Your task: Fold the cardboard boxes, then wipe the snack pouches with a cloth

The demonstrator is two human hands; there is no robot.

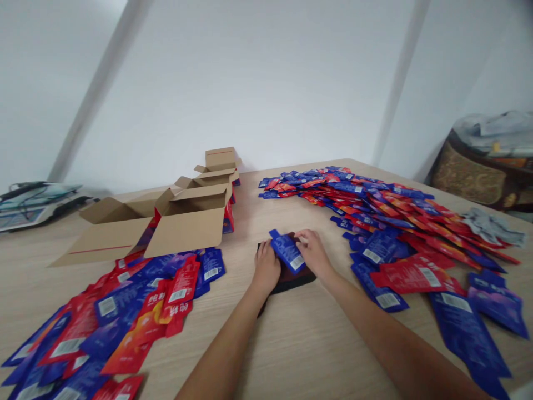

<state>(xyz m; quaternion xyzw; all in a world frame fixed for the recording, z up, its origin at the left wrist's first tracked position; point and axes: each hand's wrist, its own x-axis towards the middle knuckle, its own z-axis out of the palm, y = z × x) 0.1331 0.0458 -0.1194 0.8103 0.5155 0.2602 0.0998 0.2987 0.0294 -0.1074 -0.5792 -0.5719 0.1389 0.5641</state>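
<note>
A blue spouted pouch with a white barcode label lies tilted over a dark cloth on the table. My right hand pinches the pouch at its right edge, thumb and fingers together. On the other side, my left hand has its fingers curled down on the left part of the cloth, close to the pouch's left edge. Part of the cloth is hidden under that hand and the pouch. To the right spreads a big heap of red and blue pouches. Another pile of pouches lies at the left front.
Several open cardboard boxes stand in a group at the left back, flaps up. A grey crumpled cloth or glove rests on the right heap. Papers and a cable are at the far left. A patterned chair stands beyond the table's right edge.
</note>
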